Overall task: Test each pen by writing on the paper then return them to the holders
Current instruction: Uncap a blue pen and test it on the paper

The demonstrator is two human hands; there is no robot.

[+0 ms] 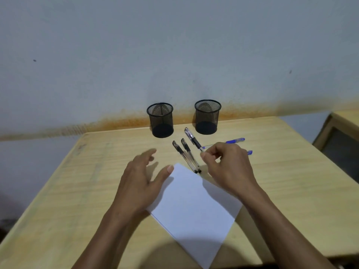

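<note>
Light wooden desk (281,191), grain running left to right, set against a pale wall (174,45).
White sheet of paper (194,206), blank, turned cornerwise at desk centre.
Left hand (139,183), open, fingers spread, thumb tip on the paper's 11 o'clock edge.
Right hand (227,166), fingers curled, hovering over the pens at the paper's 1 o'clock; grip on anything cannot be told.
Two black wire-mesh holders: left holder (160,120) and right holder (207,117), upright, empty, at 12 o'clock.
Three clear black-capped pens (186,155) lying between holders and paper.
Two blue pens (231,141) at 2 o'clock, partly hidden by the right hand.
</note>
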